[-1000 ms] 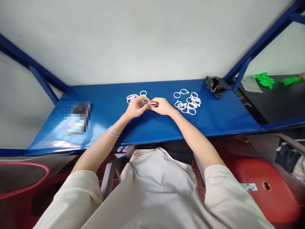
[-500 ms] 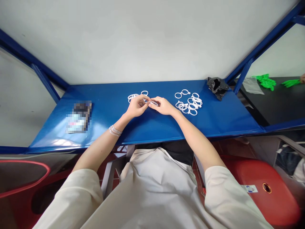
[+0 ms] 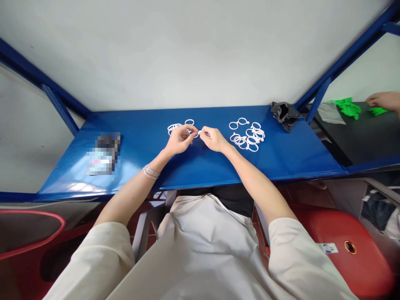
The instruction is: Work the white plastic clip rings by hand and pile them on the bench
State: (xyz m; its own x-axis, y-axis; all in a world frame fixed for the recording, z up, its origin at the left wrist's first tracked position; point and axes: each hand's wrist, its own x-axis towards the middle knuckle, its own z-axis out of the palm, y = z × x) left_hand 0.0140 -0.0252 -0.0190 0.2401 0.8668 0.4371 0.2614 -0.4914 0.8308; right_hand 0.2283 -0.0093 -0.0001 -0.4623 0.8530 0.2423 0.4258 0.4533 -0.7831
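Note:
My left hand [image 3: 179, 139] is closed in a pinch on a white ring [image 3: 196, 134], which looks like a curtain ring with a small eyelet. My right hand [image 3: 214, 139] meets it from the other side, thumb and fingers pressed together at the ring's small white end [image 3: 200, 132]. Fingers cover much of the ring. Just behind my left hand lie several white rings [image 3: 173, 126], partly hidden by it. To the right of my right hand is a larger loose pile of white rings [image 3: 252, 139], some overlapping.
A crumpled black plastic bag [image 3: 285, 116] sits at the blue table's [image 3: 200, 166] back right. A blurred-out object [image 3: 103, 154] lies on the left. On a dark table to the right are green pieces [image 3: 346, 108], a clear bag [image 3: 331, 113] and another person's hand [image 3: 384, 101]. A red stool [image 3: 340, 246] stands below.
My right hand has turned and its fingers have curled in tighter; the ring between my hands has shifted towards my left fingers. The other person's hand has reached further in over the green pieces.

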